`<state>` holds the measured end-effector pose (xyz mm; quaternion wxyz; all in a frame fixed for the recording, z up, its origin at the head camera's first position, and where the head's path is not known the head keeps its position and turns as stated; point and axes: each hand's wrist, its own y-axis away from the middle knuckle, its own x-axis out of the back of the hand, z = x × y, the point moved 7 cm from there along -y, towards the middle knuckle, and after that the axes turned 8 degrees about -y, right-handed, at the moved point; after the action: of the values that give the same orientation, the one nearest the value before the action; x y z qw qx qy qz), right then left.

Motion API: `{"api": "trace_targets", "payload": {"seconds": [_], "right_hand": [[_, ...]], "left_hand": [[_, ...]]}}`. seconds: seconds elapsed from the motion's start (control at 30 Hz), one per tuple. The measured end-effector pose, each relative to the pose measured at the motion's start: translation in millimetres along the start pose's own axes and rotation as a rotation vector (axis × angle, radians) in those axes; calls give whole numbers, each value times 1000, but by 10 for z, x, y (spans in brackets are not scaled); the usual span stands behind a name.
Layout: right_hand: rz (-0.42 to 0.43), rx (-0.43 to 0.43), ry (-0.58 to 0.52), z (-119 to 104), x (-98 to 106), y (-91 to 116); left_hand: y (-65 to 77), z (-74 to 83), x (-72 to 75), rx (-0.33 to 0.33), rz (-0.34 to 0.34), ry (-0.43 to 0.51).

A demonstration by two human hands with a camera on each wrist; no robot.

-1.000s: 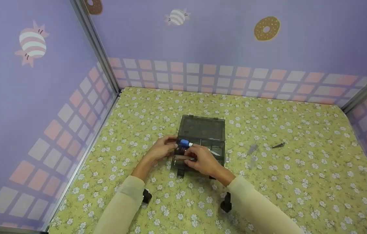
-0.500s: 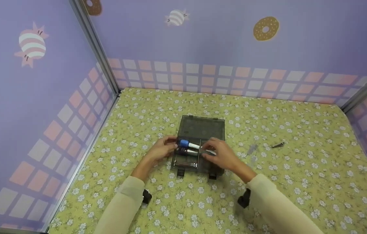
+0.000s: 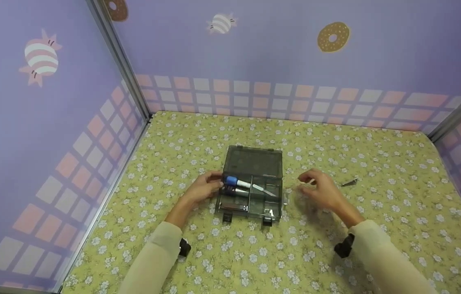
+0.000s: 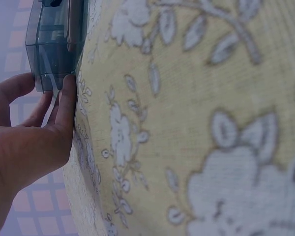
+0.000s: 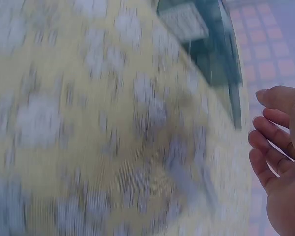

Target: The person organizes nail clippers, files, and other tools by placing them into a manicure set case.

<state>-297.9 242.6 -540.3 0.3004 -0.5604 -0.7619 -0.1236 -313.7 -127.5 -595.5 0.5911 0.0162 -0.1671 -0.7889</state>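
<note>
A dark see-through compartment box (image 3: 251,196) stands with its lid folded back. At its left end, my left hand (image 3: 202,188) holds the side wall, thumb and fingers against the edge, as the left wrist view (image 4: 32,137) also shows. Inside, a blue-capped white tube (image 3: 236,181) lies in the back left, with a pale thin stick (image 3: 264,190) beyond the divider. A dark item with a pale end lies below the tube. In the front left is a brown, metal-ended slim item (image 3: 233,206). Holding nothing, my right hand (image 3: 321,191) hovers right of the box, fingers loosely bent.
A small nail clipper (image 3: 349,182) lies on the flowered cloth (image 3: 398,228), just beyond my right hand. Blurred pale strips (image 5: 184,182) lie on the cloth in the right wrist view. A small clear piece (image 3: 286,199) lies by the box's right side. Patterned walls (image 3: 255,49) stand behind and beside.
The brown item, pinched by my right hand a second ago, lies in the front left compartment. My right hand has drawn away from the box to the right. My left hand has stayed put.
</note>
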Motion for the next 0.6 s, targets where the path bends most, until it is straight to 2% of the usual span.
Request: {"api": "trace_targets", "payload": {"seconds": [0.3,0.6], "right_hand": [[57,-87,92,410,418,195],[104,-144,84,670,665,338]], "left_hand": [[21,4,6,-3,0,-19],[17,-3,7,-8,-6,-22]]}}
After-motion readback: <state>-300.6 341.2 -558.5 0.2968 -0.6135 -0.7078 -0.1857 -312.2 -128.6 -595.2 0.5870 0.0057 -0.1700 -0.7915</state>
